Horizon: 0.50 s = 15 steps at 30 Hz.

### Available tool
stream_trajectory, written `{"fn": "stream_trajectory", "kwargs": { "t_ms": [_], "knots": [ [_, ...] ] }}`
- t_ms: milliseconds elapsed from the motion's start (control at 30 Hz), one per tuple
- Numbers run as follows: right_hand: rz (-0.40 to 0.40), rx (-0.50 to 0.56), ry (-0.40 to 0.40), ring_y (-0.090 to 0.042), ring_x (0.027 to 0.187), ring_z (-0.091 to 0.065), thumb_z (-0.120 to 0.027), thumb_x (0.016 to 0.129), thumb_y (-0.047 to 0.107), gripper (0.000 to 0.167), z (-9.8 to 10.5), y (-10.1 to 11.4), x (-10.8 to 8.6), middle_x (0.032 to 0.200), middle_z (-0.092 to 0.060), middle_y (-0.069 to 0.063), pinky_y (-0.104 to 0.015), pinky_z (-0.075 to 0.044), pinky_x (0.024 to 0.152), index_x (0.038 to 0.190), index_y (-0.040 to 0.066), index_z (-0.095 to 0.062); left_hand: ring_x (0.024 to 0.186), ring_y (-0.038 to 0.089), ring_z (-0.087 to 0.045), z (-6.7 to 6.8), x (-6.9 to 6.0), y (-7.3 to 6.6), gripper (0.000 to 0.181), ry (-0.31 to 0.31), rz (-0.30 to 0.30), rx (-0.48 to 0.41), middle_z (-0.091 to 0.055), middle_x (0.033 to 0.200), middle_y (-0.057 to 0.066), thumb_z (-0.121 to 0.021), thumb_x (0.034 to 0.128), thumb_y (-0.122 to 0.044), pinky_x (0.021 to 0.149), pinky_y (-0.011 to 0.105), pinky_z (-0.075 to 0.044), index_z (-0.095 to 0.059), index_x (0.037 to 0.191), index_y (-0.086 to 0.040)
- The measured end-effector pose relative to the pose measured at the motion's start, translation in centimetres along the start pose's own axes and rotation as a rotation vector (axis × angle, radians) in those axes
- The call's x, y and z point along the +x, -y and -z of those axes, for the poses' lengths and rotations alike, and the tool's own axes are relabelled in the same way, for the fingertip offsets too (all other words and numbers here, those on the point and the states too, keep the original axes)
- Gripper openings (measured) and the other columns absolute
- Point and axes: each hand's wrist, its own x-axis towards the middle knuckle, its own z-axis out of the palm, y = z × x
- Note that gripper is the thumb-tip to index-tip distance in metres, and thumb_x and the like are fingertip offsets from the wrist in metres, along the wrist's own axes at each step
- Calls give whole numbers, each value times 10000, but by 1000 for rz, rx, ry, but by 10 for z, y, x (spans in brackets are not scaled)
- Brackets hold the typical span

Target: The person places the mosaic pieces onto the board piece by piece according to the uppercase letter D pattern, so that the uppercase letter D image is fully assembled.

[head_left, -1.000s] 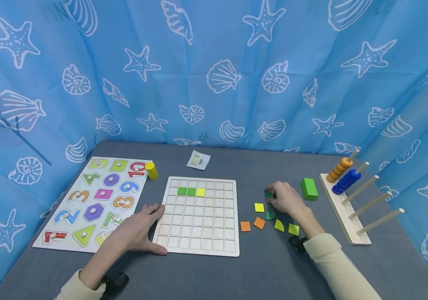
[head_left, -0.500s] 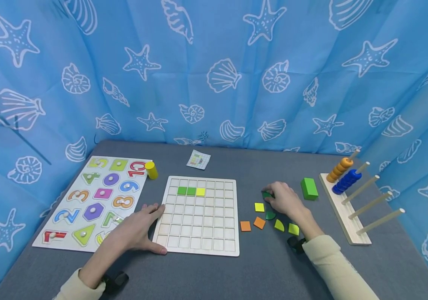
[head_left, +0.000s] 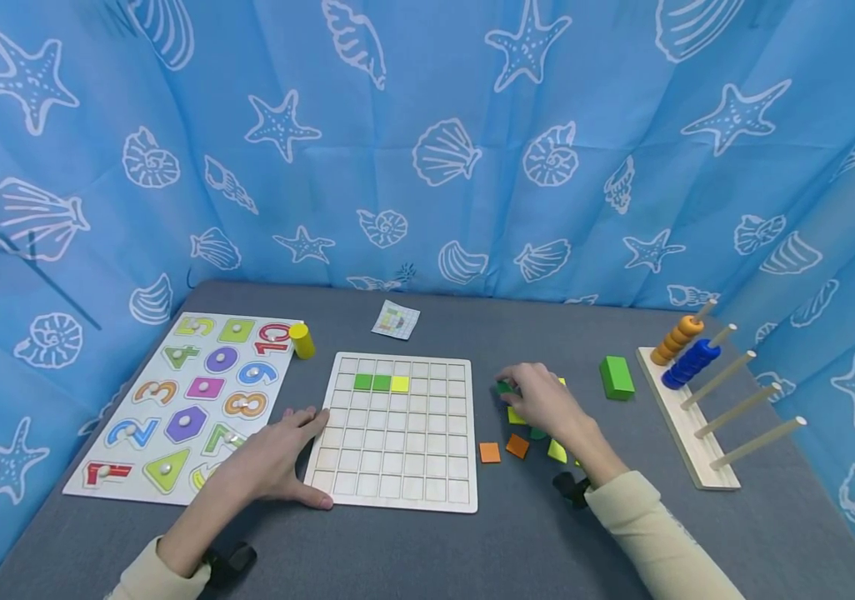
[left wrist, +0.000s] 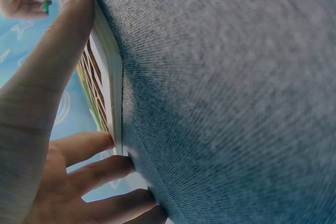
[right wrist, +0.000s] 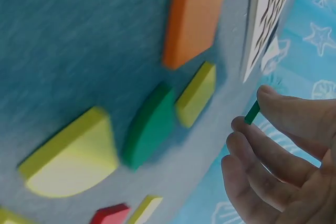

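Between thumb and fingertips, my right hand [head_left: 547,405] pinches a dark green tile [right wrist: 252,113], held off the table just right of the wooden grid board [head_left: 420,446]. My left hand [head_left: 273,458] spans the board's left side. Its thumb touches the front edge and its extended fingers touch the left edge. Two green squares [head_left: 372,382] and one yellow square [head_left: 400,384] sit side by side in the board's second row. Below the right hand lie two orange squares [head_left: 490,452], a dark green quarter-round tile [right wrist: 149,127] and several yellow-green tiles [right wrist: 76,153], partly hidden in the head view.
A number-and-shape puzzle [head_left: 138,350] and a yellow cylinder [head_left: 302,341] stand left of the board. Behind it lies a small printed card [head_left: 396,320]. To the right are a green block [head_left: 617,377] and a peg rack [head_left: 686,417] with orange and blue beads.
My right hand has moved left toward the board, carrying the dark green tile from among the loose pieces. The left hand has stayed in place on the board.
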Motion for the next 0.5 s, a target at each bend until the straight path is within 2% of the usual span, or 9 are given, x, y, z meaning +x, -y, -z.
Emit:
{"fn": "stream_trajectory", "kwargs": {
  "t_ms": [33, 133, 267, 500],
  "knots": [
    [11, -3, -4, -192, 743, -599, -702, 932, 1, 282, -1, 3, 0, 1095, -739, -194, -315, -509, 634, 1211, -27, -724, 1379, 579, -461, 0, 0, 0, 1272, -2, -2, 2, -446, 1563, 274, -835, 600, -765, 1048, 670, -476, -413, 1556, -39],
    [27, -12, -17, -221, 807, -647, -704, 934, 6, 268, -3, 13, 1, 1099, -741, -177, -362, -564, 691, 1200, -11, -734, 1378, 578, -463, 0, 0, 0, 1273, -3, -4, 5, -449, 1561, 274, -833, 600, -768, 1050, 669, -475, -414, 1555, -39],
    [41, -3, -25, -291, 1017, -702, -704, 939, 19, 276, -8, 24, 3, 1179, -739, -172, -451, -611, 853, 1212, 4, -734, 1386, 575, -456, 1, 0, -1, 1275, 6, 5, -1, -442, 1567, 272, -834, 601, -766, 1056, 673, -468, -408, 1559, -40],
    [100, 29, -22, -309, 1015, -697, -690, 936, -11, 268, -18, 41, 11, 1158, -731, -182, -404, -608, 776, 1199, -4, -739, 1392, 573, -449, 2, -1, -2, 1279, 14, 16, -3, -443, 1566, 271, -837, 596, -765, 1059, 679, -462, -407, 1560, -43]
  ]
}}
